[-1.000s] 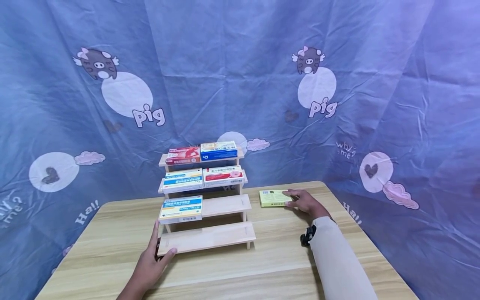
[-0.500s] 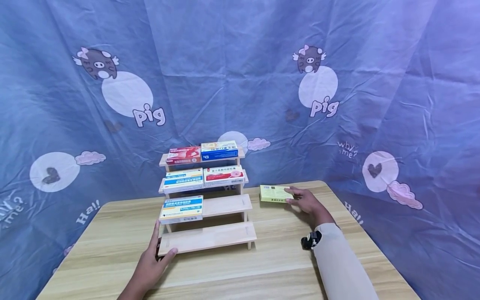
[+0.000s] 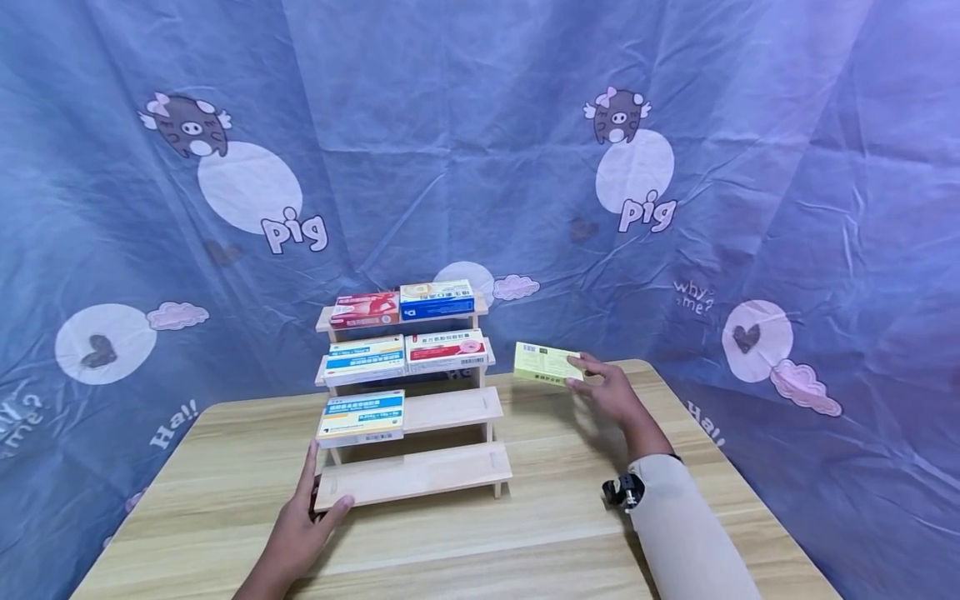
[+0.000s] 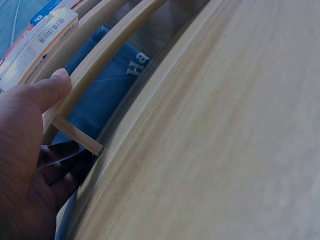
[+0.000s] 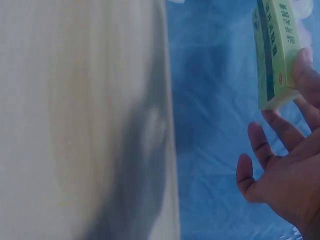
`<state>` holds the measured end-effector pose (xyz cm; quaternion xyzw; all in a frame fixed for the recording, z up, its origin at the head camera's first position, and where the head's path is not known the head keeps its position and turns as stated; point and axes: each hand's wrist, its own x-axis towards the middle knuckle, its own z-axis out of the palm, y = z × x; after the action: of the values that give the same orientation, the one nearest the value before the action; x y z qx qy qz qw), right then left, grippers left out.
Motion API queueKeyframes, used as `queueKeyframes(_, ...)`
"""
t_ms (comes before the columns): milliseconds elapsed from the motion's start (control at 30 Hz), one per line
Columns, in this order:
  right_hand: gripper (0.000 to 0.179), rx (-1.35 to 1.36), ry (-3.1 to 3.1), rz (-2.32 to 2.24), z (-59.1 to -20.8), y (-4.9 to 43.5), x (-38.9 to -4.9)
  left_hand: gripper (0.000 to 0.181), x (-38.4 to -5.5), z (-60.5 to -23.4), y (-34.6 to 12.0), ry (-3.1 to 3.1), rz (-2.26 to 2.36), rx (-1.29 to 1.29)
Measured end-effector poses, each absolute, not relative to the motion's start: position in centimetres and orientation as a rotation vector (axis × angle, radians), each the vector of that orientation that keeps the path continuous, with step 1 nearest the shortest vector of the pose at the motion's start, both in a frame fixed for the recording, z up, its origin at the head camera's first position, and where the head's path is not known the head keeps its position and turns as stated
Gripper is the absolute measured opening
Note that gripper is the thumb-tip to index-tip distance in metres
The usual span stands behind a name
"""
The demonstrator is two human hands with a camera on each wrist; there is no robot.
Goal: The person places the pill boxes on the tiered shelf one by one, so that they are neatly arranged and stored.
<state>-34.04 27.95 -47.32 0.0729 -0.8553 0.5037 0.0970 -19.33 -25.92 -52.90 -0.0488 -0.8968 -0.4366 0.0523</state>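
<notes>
A wooden stepped display rack (image 3: 420,478) stands on the table. My left hand (image 3: 298,533) grips the left end of its lowest step. In the left wrist view the thumb (image 4: 54,89) lies on the step's edge and the other fingers are below, by the leg. My right hand (image 3: 611,390) pinches a light green medicine box (image 3: 546,363) by its right end, raised off the table right of the rack. The right wrist view shows the box (image 5: 276,50) between thumb and fingers, with the remaining fingers spread.
On the rack's top step sit a red box (image 3: 365,309) and a blue-and-white box (image 3: 437,301). The second step holds a blue-striped box (image 3: 366,359) and a red-and-white box (image 3: 446,349). Another blue-striped box (image 3: 362,417) lies on the third step's left half. A blue curtain (image 3: 525,192) hangs behind.
My right hand has lifted the green medicine box from the tabletop, and the box now tilts slightly. The left hand stays at the rack's corner.
</notes>
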Motion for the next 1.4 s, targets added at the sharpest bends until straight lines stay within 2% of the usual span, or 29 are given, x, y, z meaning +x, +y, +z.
queueKeyframes(633, 0.056, 0.094, -2.447, 1.669, -44.3, 25.7, -30.4, 0.111, -19.6, -53.2, -25.7, -2.701, -1.302, -0.142)
queueKeyframes(1400, 0.049, 0.366, -2.596, 1.488, -43.7, 24.3, -26.1, 0.111, -19.4, -53.0, -25.8, -2.703, -1.295, -0.136)
